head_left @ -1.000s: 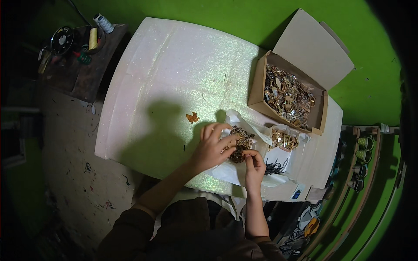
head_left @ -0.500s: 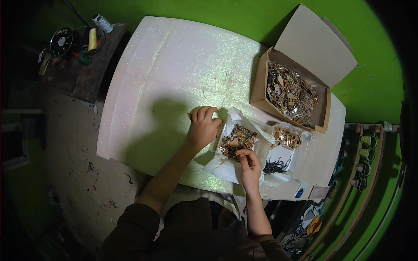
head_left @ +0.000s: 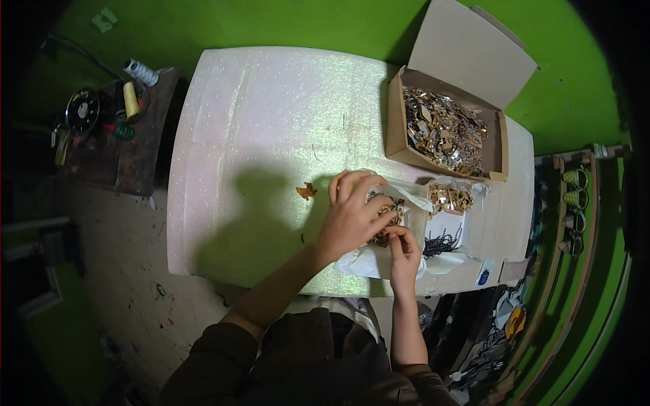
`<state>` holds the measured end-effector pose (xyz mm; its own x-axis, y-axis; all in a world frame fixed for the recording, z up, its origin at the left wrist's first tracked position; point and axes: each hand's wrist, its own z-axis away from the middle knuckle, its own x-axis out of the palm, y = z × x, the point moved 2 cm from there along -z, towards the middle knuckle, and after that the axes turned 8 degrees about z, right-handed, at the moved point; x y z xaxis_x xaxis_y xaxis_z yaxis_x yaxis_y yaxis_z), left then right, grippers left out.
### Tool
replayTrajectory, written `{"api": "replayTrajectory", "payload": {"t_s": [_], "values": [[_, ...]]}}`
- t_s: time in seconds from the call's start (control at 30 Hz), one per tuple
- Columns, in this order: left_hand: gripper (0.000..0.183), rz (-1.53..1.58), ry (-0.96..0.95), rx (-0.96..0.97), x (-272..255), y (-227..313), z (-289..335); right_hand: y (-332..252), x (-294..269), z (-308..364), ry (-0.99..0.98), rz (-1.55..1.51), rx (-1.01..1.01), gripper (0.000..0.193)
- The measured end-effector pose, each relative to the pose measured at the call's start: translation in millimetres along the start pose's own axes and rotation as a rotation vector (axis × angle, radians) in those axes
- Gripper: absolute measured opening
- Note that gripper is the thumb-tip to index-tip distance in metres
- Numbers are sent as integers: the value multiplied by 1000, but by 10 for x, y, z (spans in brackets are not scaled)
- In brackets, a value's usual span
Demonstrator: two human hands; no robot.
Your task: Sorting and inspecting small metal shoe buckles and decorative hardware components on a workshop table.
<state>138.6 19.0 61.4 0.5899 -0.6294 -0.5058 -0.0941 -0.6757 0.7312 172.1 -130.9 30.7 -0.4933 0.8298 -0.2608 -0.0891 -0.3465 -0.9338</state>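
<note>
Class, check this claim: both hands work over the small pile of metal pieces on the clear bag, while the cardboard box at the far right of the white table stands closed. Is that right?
Not quite. The head view shows the cardboard box open, its lid flap raised and gold-coloured metal pieces heaped inside. The rest holds: the left hand and right hand work over the small pile on the clear bag, on the white table.

A white worktop (head_left: 271, 122) with a fine, glittery, faintly iridescent sheen. On it, an open box (head_left: 474, 54) of matt brown cardboard holds shiny gold-coloured metal pieces (head_left: 443, 132). Thin, crinkled, translucent plastic bags (head_left: 369, 260) lie under both hands, holding more glossy gold bits (head_left: 450, 198). A dark chain (head_left: 440, 242) looks dull. The side stand (head_left: 128, 155) is rough, worn dark wood.
</note>
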Motion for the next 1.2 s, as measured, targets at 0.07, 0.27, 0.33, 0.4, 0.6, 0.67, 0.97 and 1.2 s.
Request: {"api": "replayTrajectory", "payload": {"t_s": [0.07, 0.27, 0.33, 0.4, 0.6, 0.67, 0.97, 1.2], "values": [[12, 5, -13, 16, -55, 56, 20, -23, -38, 20, 58, -13, -21, 11], [10, 26, -56, 56, -180, 7, 96, 4, -282, 160, 341, 25, -32, 10], [10, 12, -96, 71, -190, -46, 139, 19, -305, 216, 402, 36, -48, 11], [11, 9, -118, 92, -205, -53, 150, -41, -331, 263, 524, 131, -68, 12], [12, -4, -134, 130, -57, 101, 139, -98, -418, 185, 384, 254, -157, 15], [13, -21, -119, 138, 3, 210, 107, -120, -517, 74, 327, 320, -237, 15], [13, -201, 21, -96, 795, 658, -5, -142, -1446, -371, -140, 270, -368, 14], [17, -247, 73, -81, 1400, 1139, -203, 39, -2148, -478, -313, 186, -226, 20]]}}
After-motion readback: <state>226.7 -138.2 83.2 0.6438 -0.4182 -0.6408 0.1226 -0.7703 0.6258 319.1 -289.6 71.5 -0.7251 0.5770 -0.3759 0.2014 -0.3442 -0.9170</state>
